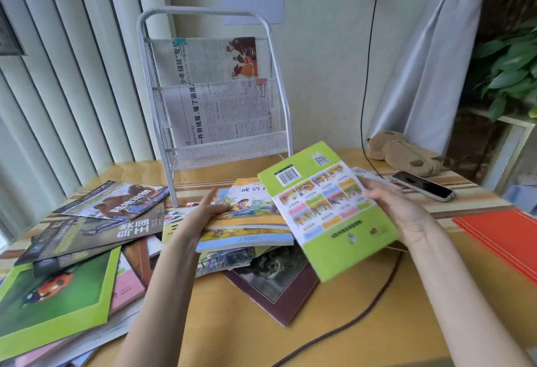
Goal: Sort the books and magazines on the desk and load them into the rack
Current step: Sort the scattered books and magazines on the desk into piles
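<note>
My right hand (pixel 389 207) grips the right edge of a green book (pixel 325 209), held tilted, back cover up, above the desk. My left hand (pixel 203 209) rests with straight fingers on the left edge of a small stack of yellow picture books (pixel 250 218). Left of it lie several magazines: two dark animal magazines (pixel 96 230) and a green ladybird book (pixel 55 294). A framed animal picture book (pixel 276 282) lies under the stack. The white mesh rack (pixel 226 146) stands at the back of the desk with two clipped newspapers (pixel 220 105) in its upper tiers.
A phone (pixel 421 189) and a brown plush pouch (pixel 406 153) lie at the back right. A black cable (pixel 363 314) runs from the wall socket across the wooden desk (pixel 238 329). Red folders (pixel 505 236) lie at the right edge.
</note>
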The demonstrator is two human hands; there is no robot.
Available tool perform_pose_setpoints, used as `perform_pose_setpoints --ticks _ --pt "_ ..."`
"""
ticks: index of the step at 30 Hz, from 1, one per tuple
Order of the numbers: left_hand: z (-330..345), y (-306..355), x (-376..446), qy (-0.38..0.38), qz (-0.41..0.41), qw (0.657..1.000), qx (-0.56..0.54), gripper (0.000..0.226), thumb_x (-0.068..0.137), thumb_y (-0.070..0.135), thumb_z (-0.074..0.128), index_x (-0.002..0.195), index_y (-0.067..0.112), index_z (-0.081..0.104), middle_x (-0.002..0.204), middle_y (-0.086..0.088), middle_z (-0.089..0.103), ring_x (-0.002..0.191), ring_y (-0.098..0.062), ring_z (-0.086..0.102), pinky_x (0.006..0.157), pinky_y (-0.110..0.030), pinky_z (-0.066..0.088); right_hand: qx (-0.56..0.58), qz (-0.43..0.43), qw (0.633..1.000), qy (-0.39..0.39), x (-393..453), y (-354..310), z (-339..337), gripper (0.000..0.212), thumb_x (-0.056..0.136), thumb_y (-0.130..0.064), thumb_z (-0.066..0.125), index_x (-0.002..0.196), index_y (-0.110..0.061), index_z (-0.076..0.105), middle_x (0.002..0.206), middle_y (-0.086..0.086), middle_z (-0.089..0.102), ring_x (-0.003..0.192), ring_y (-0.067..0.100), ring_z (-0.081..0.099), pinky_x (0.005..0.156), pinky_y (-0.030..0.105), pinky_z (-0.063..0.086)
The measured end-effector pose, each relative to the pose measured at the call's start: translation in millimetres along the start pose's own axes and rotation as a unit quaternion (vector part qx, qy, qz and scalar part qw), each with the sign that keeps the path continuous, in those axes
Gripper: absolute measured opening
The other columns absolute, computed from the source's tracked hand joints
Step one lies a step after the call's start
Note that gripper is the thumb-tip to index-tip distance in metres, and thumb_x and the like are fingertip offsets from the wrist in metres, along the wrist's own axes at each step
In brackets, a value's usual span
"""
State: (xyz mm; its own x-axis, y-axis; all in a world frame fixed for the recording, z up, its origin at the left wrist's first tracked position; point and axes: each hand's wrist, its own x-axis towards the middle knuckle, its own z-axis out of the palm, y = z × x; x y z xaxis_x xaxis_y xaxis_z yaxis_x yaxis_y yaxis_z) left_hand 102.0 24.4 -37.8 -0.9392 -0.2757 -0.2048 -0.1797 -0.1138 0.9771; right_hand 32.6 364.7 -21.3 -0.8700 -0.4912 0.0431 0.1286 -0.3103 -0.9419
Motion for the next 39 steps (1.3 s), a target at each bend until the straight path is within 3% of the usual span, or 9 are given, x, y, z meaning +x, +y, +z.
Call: perform_pose_setpoints --ticks 6,14,17,21,24,28,32,35,39 --pt "14 -17 4 -0.083 -0.001 0.996 0.027 0.041 0.087 0.002 0.055 0.120 0.024 0.064 0.084 -0.005 0.072 0.059 -0.017 0.064 0.053 -0.021 0.053 0.033 -0.070 0.997 -0.013 11 4 27 0.053 0.079 0.004 0.051 0.123 -0.022 0.057 0.102 0.007 0.072 0.084 0.020 0.069 0.064 0.028 0.057" --pt "16 -21 8 0.002 0.011 0.998 0.054 0.034 0.101 0.036 0.038 0.128 0.022 0.055 0.135 -0.008 0.051 0.119 -0.018 0.054 0.068 -0.011 0.045 -0.204 -0.201 0.958 -0.002 39 16 71 0.049 0.075 0.017 0.062 0.063 -0.028 0.077 0.078 -0.012 0.073 0.088 -0.001 0.067 0.081 0.016 0.048" --pt "12 -22 6 -0.040 -0.001 0.999 -0.014 0.029 0.097 0.042 0.044 0.102 0.020 0.062 0.091 -0.021 0.070 0.063 -0.016 0.070 0.043 -0.013 0.044 -0.358 -0.218 0.908 -0.014 51 57 74 0.055 0.074 0.025 0.054 0.070 -0.024 0.078 0.088 -0.006 0.074 0.105 0.002 0.063 0.092 0.018 0.045" --pt "-12 -22 12 -0.088 -0.035 0.989 0.111 0.086 0.049 0.045 0.078 0.120 0.000 0.060 0.087 -0.014 0.070 0.055 -0.021 0.065 0.052 -0.026 0.051 -0.457 -0.176 0.872 -0.007 49 95 67 0.057 0.083 0.013 0.046 0.116 -0.028 0.067 0.130 -0.005 0.058 0.125 -0.004 0.044 0.113 0.026 0.031" --pt "-25 -15 6 -0.050 -0.030 0.995 0.077 0.032 0.079 0.019 0.069 0.107 0.006 0.063 0.076 -0.008 0.074 0.052 -0.019 0.067 0.047 -0.023 0.052 -0.498 -0.038 0.865 -0.050 37 88 57 0.072 0.084 -0.014 0.047 0.143 -0.049 0.028 0.152 -0.022 0.020 0.144 0.006 0.008 0.119 0.037 0.011" --pt "-53 -12 8 0.020 -0.051 0.998 0.021 0.014 0.091 0.017 0.056 0.092 0.006 0.064 0.055 -0.004 0.068 0.039 -0.014 0.061 0.038 -0.017 0.047 -0.707 -0.040 0.697 -0.117 32 87 60 0.086 0.084 -0.019 0.054 0.151 -0.035 0.002 0.158 -0.011 0.001 0.144 0.003 -0.007 0.117 0.029 -0.004" --pt "-66 -20 7 0.047 -0.082 0.995 -0.001 0.019 0.089 0.018 0.059 0.098 0.002 0.064 0.056 -0.008 0.068 0.038 -0.017 0.061 0.038 -0.019 0.048 -0.651 -0.152 0.742 0.042 36 98 70 0.075 0.084 0.012 0.044 0.145 -0.032 0.035 0.151 -0.004 0.034 0.141 0.013 0.028 0.110 0.024 0.027" --pt "-66 -26 7 0.047 -0.063 0.997 0.017 0.037 0.076 0.018 0.072 0.109 0.004 0.065 0.086 -0.015 0.074 0.059 -0.023 0.069 0.051 -0.025 0.054 -0.545 -0.259 0.771 0.205 42 99 68 0.065 0.081 0.017 0.047 0.124 -0.029 0.061 0.119 0.004 0.067 0.093 0.014 0.067 0.081 0.013 0.047" --pt "-53 -30 9 0.078 -0.035 0.996 0.019 0.023 0.079 0.004 0.069 0.101 0.008 0.066 0.082 -0.012 0.074 0.056 -0.023 0.068 0.045 -0.024 0.051 -0.300 -0.273 0.849 0.339 51 82 64 0.040 0.087 0.006 0.049 0.109 -0.020 0.070 0.093 0.009 0.071 0.070 0.019 0.059 0.061 0.017 0.043"
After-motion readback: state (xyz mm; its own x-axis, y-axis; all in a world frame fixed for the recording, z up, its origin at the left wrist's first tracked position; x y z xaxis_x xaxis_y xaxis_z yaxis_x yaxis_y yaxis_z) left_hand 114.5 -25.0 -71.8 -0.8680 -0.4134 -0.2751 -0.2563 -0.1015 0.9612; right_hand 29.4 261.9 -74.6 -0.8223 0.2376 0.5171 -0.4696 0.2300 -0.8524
